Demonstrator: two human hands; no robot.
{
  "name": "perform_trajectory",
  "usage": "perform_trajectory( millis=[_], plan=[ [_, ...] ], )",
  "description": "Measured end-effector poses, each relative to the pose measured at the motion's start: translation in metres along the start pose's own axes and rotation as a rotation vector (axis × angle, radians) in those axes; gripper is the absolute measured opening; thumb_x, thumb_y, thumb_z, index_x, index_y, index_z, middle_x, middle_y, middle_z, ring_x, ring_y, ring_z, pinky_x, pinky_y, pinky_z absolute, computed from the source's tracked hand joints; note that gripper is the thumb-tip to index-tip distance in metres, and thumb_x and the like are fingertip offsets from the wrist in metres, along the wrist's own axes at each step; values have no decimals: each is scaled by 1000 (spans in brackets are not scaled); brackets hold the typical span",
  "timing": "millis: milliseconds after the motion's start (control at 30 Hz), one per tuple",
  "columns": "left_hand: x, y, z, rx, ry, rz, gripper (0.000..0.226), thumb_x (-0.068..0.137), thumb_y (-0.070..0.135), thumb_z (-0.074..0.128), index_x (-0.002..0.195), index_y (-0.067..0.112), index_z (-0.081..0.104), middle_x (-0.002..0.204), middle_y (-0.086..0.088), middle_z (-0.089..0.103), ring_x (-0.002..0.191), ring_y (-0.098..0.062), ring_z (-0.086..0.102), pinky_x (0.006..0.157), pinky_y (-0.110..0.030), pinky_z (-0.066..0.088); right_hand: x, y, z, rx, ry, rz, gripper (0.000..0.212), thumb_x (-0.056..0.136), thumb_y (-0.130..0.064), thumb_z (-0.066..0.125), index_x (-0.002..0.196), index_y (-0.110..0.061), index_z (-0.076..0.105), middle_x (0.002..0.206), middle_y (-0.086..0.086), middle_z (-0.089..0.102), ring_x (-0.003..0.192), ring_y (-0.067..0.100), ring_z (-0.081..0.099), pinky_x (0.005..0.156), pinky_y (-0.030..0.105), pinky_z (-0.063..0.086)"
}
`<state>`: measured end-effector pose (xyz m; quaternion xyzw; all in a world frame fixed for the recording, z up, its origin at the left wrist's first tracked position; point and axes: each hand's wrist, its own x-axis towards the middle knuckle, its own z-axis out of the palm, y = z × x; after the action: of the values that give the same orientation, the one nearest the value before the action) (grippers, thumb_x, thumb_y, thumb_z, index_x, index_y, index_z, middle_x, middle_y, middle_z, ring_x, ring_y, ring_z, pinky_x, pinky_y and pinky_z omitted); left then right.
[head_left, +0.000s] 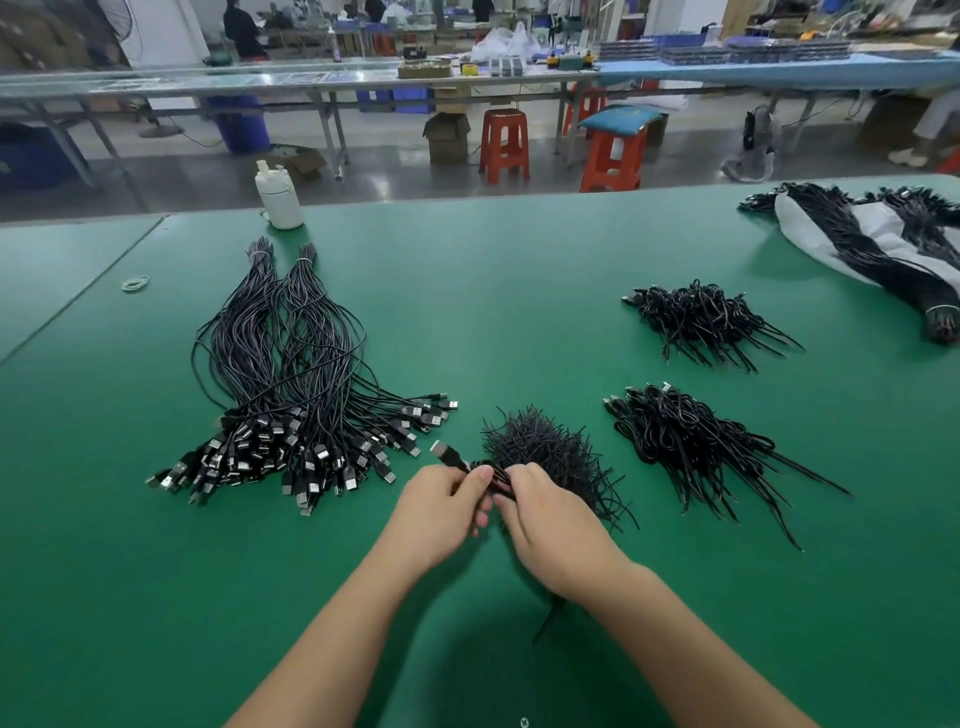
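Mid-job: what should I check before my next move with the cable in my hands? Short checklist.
1. Grip: ok, left hand and right hand both hold the cable, its plug sticking out up-left.
2. Coil tidy: cannot tell, fingers hide it.
3. Tie on it: cannot tell.
4. Reach to the tie pile: ok, just behind the right hand.
5. Drop spot: ok, the nearer coiled pile lies to the right, apart.
6. Supply: ok, loose bundles lie left.

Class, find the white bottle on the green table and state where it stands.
In the head view the white bottle stands upright at the far edge of the table, left of centre, beyond the tied ends of the long USB cable bundles.
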<state>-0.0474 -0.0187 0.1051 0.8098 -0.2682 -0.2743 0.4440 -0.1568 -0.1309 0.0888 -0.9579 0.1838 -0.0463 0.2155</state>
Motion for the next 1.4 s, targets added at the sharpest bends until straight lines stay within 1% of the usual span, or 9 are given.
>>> perform_trajectory(
  millis=[133, 233, 567, 733, 867, 967, 1067, 1167, 1400],
  plan=[
    [3, -2, 0, 46, 97, 17, 27, 89, 50, 66, 93, 24, 65, 66, -1, 71, 51, -13, 60, 59, -30, 49, -4, 1, 0, -57, -31, 8, 26, 108, -36, 28, 111, -15, 43, 101, 2, 43, 77, 31, 57, 66, 43, 42],
    [6, -2, -1, 56, 35, 153, 13, 86, 41, 73, 83, 28, 70, 58, 11, 58, 51, -4, 44, 55, -21, 38, -5, -1, -5, -23, -62, 5, 27, 108, -33, 28, 119, -16, 46, 108, 3, 53, 85, 30, 61, 74, 44, 48],
    [20, 13, 1, 265, 132, 148, 39, 85, 33, 68, 71, -2, 58, 54, 3, 45, 51, -13, 35, 49, -26, 29, 0, -9, -4, 111, -33, 98, 22, 106, -32, 37, 119, -18, 47, 107, 2, 57, 91, 27, 62, 76, 40, 48],
    [28, 19, 6, 72, 67, 60, 33, 84, 28, 72, 80, -4, 63, 58, 0, 47, 53, -18, 35, 54, -30, 30, -2, -6, -1, 62, 86, 102, 26, 108, -34, 27, 109, -16, 46, 95, 0, 51, 84, 28, 59, 68, 39, 39],
    [32, 11, 3, -507, -228, -35, 17, 92, 16, 70, 103, 5, 63, 65, -2, 60, 46, -10, 35, 42, -24, 31, -1, 8, -8, 109, 160, 175, 27, 107, -35, 28, 92, -18, 43, 88, 1, 55, 79, 28, 58, 71, 41, 45],
    [38, -8, 4, 17, -168, -2, 5, 94, 27, 66, 95, 22, 67, 75, 6, 66, 58, -7, 52, 54, -21, 45, 2, 22, -11, 259, 184, 268, 29, 108, -32, 31, 84, -18, 40, 88, 0, 55, 82, 22, 54, 74, 38, 43],
    [34, -26, 20, 476, -108, 12, 20, 92, 46, 63, 82, 29, 59, 81, 10, 63, 73, -8, 58, 63, -24, 46, 2, 32, -12, 432, 201, 351, 31, 107, -29, 32, 86, -11, 46, 84, -3, 54, 81, 19, 51, 71, 34, 37],
    [30, -35, 36, 649, -93, 24, 29, 86, 56, 63, 84, 29, 54, 85, 10, 60, 78, -14, 58, 65, -30, 45, 1, 35, -11, 479, 163, 382, 34, 107, -30, 32, 86, -9, 47, 77, -3, 48, 72, 19, 49, 69, 34, 39],
    [28, -41, 41, 652, 88, 107, 10, 97, 22, 53, 88, 24, 58, 91, 9, 63, 81, -14, 58, 75, -31, 51, -2, 38, -6, 436, 134, 362, 34, 107, -29, 31, 87, -9, 49, 90, 2, 50, 77, 14, 47, 68, 32, 36]
  ],
)
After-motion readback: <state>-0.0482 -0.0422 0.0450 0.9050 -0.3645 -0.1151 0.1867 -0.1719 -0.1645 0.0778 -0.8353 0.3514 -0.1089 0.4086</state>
